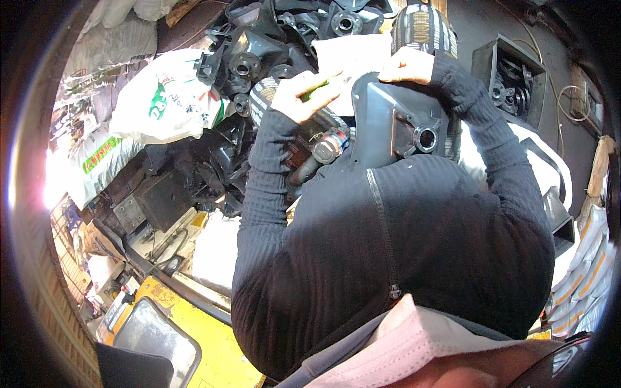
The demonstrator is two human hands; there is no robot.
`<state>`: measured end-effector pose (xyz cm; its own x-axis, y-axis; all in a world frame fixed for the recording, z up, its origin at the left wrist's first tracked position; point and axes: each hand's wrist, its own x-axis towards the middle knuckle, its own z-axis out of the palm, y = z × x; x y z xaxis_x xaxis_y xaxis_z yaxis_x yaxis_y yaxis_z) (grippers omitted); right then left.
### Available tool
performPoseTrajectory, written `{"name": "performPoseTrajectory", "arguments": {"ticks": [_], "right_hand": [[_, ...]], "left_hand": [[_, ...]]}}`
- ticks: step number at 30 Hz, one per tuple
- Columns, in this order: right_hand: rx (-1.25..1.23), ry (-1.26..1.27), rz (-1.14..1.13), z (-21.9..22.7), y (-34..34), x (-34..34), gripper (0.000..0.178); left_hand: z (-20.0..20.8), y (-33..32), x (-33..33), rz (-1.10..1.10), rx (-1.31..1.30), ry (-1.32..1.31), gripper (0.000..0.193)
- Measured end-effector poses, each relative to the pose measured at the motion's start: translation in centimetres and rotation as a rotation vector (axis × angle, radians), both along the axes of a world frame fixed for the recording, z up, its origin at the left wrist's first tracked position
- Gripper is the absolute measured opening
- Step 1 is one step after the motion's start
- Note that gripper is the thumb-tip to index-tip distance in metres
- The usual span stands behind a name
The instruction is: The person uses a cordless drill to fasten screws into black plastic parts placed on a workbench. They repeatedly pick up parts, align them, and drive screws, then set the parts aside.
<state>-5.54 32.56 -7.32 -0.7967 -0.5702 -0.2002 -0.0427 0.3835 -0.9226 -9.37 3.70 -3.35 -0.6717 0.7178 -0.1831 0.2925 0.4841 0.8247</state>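
On my lap lies a dark grey molded plastic part with a flared, funnel-like body and a round flanged opening on its near right side. My right hand is closed over its far edge, thumb and fingers pinching the rim. Just left of the part, my left hand is raised with its fingers partly curled. A small yellow-green bit shows between those fingers, too little to tell its kind. Below that hand rests a cylindrical thing with a silver, blue and red end, by my patterned trouser leg.
Similar dark plastic parts are heaped ahead and to the left. A white printed sack lies beside the heap. At far right stands a grey bin holding dark pieces. A yellow surface is at lower left.
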Motion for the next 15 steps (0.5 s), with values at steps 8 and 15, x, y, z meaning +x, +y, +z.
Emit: {"name": "performPoseTrajectory", "arguments": {"ticks": [8, 15], "right_hand": [[-0.092, -0.156, 0.052, -0.9, -0.3, -0.9, 0.041], [-0.021, -0.09, -0.005, -1.3, -0.4, -0.7, 0.029]], "left_hand": [[-0.5, -0.3, 0.3, -0.029, 0.001, -0.058, 0.038], [-0.4, 0.1, 0.3, -0.037, 0.043, -0.124, 0.039]]}}
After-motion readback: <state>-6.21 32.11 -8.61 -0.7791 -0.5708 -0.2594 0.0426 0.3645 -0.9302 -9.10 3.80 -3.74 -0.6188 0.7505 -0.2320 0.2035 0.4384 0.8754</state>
